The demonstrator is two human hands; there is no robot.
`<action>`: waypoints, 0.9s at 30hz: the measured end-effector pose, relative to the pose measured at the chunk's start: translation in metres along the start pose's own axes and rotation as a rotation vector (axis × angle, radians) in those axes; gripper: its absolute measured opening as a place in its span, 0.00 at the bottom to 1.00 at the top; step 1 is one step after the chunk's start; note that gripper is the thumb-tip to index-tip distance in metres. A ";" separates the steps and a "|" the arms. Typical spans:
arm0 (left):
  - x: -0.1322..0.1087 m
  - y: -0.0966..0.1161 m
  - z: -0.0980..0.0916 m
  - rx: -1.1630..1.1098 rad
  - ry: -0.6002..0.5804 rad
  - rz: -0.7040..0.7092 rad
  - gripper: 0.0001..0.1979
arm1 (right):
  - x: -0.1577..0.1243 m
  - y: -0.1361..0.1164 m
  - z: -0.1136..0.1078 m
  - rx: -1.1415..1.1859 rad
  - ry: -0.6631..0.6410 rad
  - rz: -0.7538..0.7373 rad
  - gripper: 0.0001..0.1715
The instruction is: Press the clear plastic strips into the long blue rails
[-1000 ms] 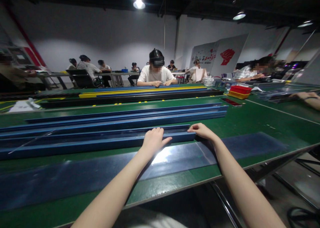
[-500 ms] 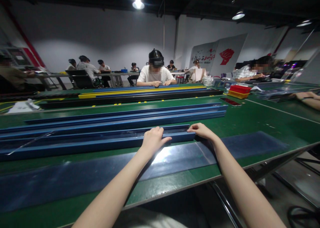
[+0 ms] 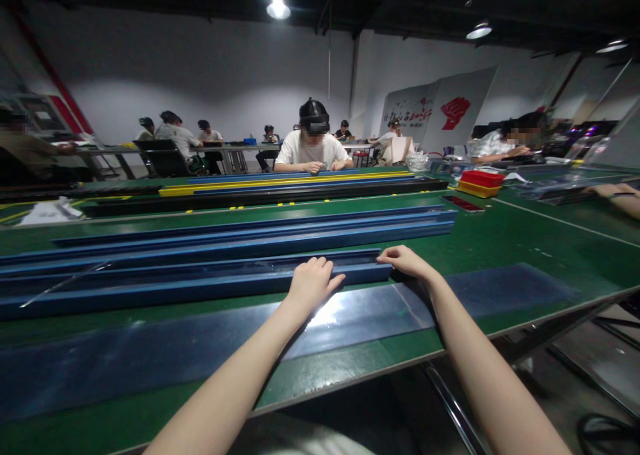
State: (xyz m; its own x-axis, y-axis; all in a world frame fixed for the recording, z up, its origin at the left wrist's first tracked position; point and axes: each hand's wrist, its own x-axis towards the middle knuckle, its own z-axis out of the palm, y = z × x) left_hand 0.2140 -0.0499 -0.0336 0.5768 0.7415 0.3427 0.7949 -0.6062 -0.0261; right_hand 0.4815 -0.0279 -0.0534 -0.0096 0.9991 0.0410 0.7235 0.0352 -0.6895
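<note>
Nearest me on the bench, a long blue channel [image 3: 210, 294] with raised side walls runs from the left edge to my hands. My left hand [image 3: 313, 285] is closed over its front wall, fingers reaching inside and thumb on the near side. At the channel's right end, my right hand [image 3: 404, 262] pinches the end with bent fingers; its fingertips are partly hidden. Inside the channel there is a shiny clear strip [image 3: 67, 284], whose edge slants up at the left. Under my forearms, a long flat transparent plastic sheet [image 3: 360, 322] lies on the green table [image 3: 530, 242].
More blue channels [image 3: 250, 242] lie parallel behind. Beyond them are black and yellow profiles [image 3: 285, 187], a phone [image 3: 464, 204] and a red and yellow bin [image 3: 481, 182]. A co-worker [image 3: 314, 148] sits opposite; another person's arm [image 3: 620, 195] rests at the right.
My left hand has slid slightly right along the channel's wall. My right hand stays at the channel's end, and the view has shifted a little.
</note>
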 end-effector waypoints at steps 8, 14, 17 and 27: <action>-0.001 0.002 0.000 0.007 0.011 0.014 0.17 | 0.000 0.001 -0.001 0.055 0.003 0.003 0.20; -0.001 0.002 0.000 -0.012 0.007 0.015 0.17 | 0.000 0.001 0.000 0.080 -0.009 -0.022 0.17; -0.001 0.002 0.000 -0.016 0.008 0.016 0.17 | 0.001 0.002 0.001 0.140 -0.019 -0.047 0.15; -0.001 0.002 0.001 -0.008 0.016 0.025 0.17 | 0.001 0.001 0.001 0.109 -0.031 -0.012 0.09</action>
State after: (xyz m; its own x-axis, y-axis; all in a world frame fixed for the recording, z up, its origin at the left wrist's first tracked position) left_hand 0.2151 -0.0513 -0.0347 0.5932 0.7214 0.3575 0.7787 -0.6269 -0.0271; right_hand 0.4811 -0.0265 -0.0547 -0.0402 0.9988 0.0290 0.6435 0.0481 -0.7639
